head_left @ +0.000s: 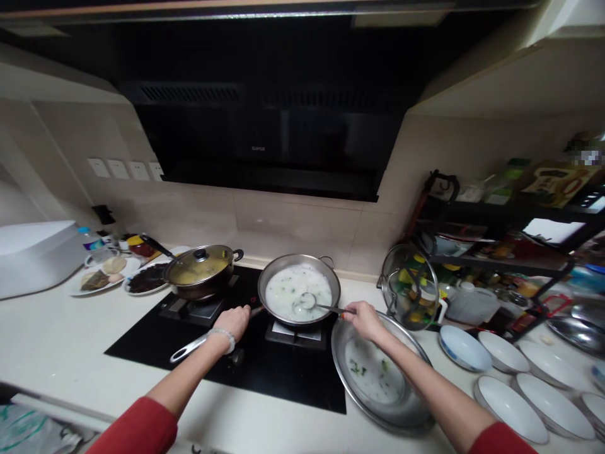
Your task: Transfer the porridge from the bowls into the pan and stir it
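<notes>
On the right burner sits a wide metal pan (336,287) of white, soupy food with green bits. My left hand (232,326), a pale bracelet at its wrist, is closed around the pan's long handle (186,349). A ladle (331,308) is held by its handle in my right hand (365,320), and its bowl dips into the white liquid near the pan's middle. Below my right forearm, a large metal basin (341,369) holds similar white liquid with green pieces; the forearm hides part of it.
A lidded pan (201,271) stands on the left burner, beside plates of food (75,287). Several bowls (466,349) line the right counter. A glass lid (410,287) leans near a crowded rack (501,261). The black range hood (274,139) overhangs the stove.
</notes>
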{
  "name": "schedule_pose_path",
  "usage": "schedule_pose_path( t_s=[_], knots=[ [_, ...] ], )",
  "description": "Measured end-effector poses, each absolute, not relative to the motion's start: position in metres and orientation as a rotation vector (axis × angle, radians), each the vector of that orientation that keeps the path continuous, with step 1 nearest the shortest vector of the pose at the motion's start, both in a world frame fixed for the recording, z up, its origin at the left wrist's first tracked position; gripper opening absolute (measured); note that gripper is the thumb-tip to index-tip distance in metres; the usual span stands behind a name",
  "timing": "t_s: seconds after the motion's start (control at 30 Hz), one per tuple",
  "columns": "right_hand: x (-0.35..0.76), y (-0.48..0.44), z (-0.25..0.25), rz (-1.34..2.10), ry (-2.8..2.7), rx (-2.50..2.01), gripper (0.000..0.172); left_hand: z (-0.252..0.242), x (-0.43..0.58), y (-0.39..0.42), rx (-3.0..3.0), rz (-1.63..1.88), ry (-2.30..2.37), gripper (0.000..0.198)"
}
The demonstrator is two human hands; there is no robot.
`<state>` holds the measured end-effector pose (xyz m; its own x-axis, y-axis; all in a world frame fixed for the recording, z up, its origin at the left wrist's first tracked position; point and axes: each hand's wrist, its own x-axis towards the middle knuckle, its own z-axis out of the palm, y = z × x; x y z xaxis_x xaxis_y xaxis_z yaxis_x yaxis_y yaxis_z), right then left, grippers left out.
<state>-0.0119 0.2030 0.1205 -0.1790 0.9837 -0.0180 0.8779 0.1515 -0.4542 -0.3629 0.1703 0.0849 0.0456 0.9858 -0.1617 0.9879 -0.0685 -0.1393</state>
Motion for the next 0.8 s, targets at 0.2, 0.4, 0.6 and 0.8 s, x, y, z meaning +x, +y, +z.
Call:
schedule_pose_path(
  t_s=[0.2, 0.4, 0.6, 0.8],
  knots=[
    [-0.002, 0.200, 0.124, 0.553, -2.108, -1.785, 0.019, 0.083, -0.364, 0.172, 2.274, -0.340, 2.135, 0.037],
    [0.003, 0.199, 0.122, 0.551, -2.080, -1.808, 0.020, 0.083, -0.364, 0.172, 2.264, -0.339, 2.136, 0.038],
    [0.003, 0.195, 0.124, 0.527, -2.104, -1.824, 0.020, 0.084, -0.364, 0.172, 2.241, -0.372, 2.148, 0.037],
    [0.002, 0.189, 0.126, 0.332, -2.165, -1.870, 0.026, 0.087, -0.362, 0.170, 2.255, -0.366, 2.143, 0.036]
  ],
)
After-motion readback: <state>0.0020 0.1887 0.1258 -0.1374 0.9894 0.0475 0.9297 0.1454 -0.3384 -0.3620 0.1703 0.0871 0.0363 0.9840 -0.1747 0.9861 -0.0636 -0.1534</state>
